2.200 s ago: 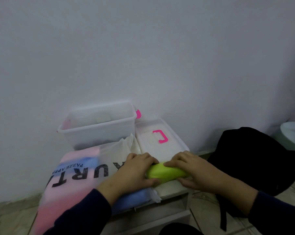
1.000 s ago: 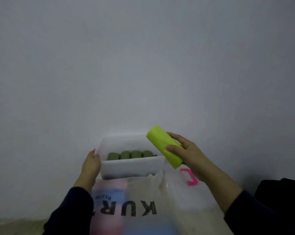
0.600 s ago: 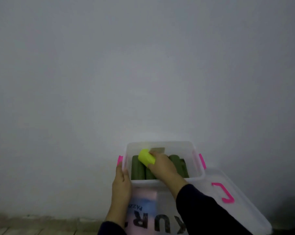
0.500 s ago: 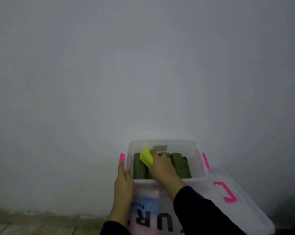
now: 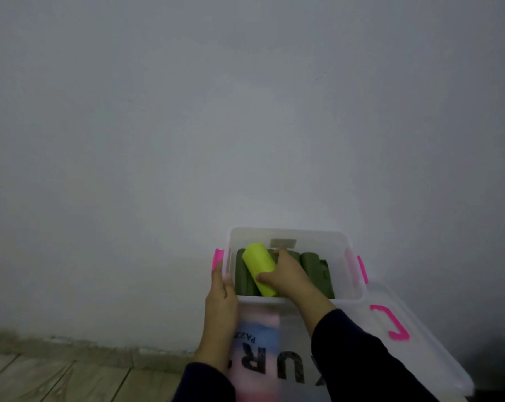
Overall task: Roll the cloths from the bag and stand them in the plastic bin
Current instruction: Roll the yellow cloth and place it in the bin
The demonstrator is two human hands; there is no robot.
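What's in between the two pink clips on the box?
In the head view, the two pink clips flank the bin, which holds dark green rolls, the yellow-green roll and the right hand gripping it.

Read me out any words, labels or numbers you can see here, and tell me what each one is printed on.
"UR": large dark letters, upside down to the camera, on the plastic bag; the sleeves and the frame edge cut off the rest of the word.
"PAZZ": small letters, also upside down, on the same bag; the word runs on under the left hand.
Grey label on the far wall of the plastic bin: too blurred to read.
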